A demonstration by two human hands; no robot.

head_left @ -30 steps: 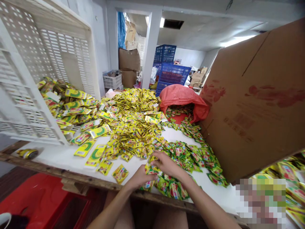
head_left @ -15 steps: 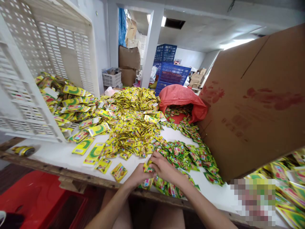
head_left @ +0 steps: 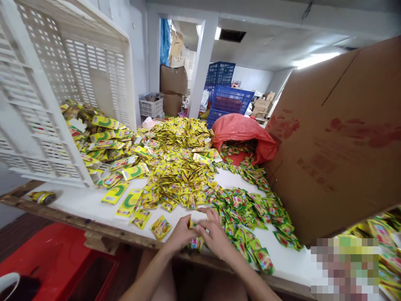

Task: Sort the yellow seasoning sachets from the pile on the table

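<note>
Near the table's front edge, my left hand [head_left: 181, 235] is closed around a small printed carton [head_left: 196, 243], whose white flap [head_left: 198, 216] stands up at the top. My right hand [head_left: 214, 236] is closed at the same carton, fingers at its upper end by the flap. The fingers hide much of the carton. Just right of my hands lies a heap of green sachets [head_left: 238, 205]. Ahead is a large pile of yellow sachets [head_left: 175, 175], with a loose yellow sachet [head_left: 161, 228] left of my hands.
A white crate [head_left: 131, 83] lies tipped on its side at left, spilling flat yellow cartons [head_left: 135, 171]. A red sack [head_left: 241, 125] with green sachets opens toward me. At right leans a big cardboard box [head_left: 332, 138]. A can [head_left: 42, 197] lies by the left edge; a red stool [head_left: 46, 255] stands below.
The carton's white flap now shows above my fingers. My right hand has shifted lower around it. Some green sachets near the front edge are more exposed, and the view has shifted slightly.
</note>
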